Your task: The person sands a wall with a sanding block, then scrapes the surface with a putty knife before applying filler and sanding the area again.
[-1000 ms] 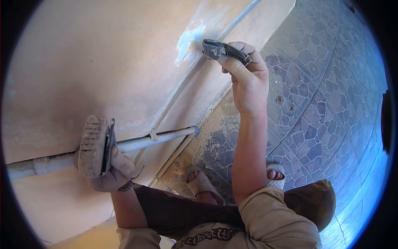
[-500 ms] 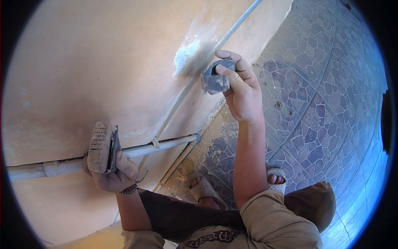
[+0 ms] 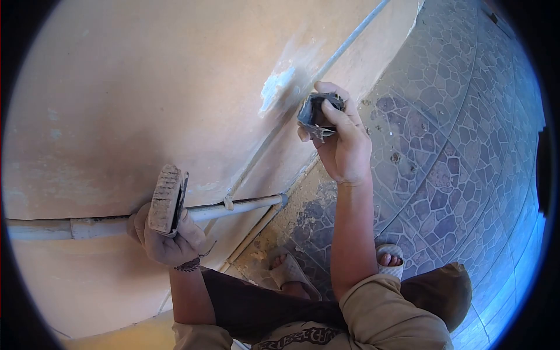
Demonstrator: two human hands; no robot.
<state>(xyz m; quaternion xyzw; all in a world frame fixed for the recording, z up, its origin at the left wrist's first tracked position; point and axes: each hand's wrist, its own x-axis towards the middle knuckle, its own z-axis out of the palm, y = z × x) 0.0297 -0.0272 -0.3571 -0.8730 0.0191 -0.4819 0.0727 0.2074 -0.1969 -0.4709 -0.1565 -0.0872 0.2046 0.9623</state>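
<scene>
Dusty tan, with a row of dark notches across its face: that's the ridged block (image 3: 165, 198) I've got in view on the lower left of my feed. It stands on end, tilted a bit, with a dark plate along its right side. The left hand (image 3: 169, 240) is grasping it round the lower end, thumb against the dark side. Whether the block's touching the wall (image 3: 146, 105), I honestly can't tell from up here.

The other bit is a dark hollow piece (image 3: 315, 109), squarish with ragged edges, and its opening is tipped up toward me. The right hand (image 3: 349, 143) is gripping that one, thumb hooked over the rim, fingers on the far side. I'm seeing it near a pale blue patch (image 3: 276, 87) on the peachy wall, to the right of it and slightly lower.

Further out, there's a white pipe (image 3: 251, 203) running along the wall, passing behind the left hand, with a knotted tie (image 3: 228, 202) on it. A thin bluish conduit (image 3: 356, 35) goes up toward the top of my view. There's a braided bracelet (image 3: 188, 265) on the left wrist. The floor (image 3: 449, 169) has a crazy-paving pattern, with crumbly debris (image 3: 303, 201) along the wall's foot, and both feet are in light sandals (image 3: 291, 272).
</scene>
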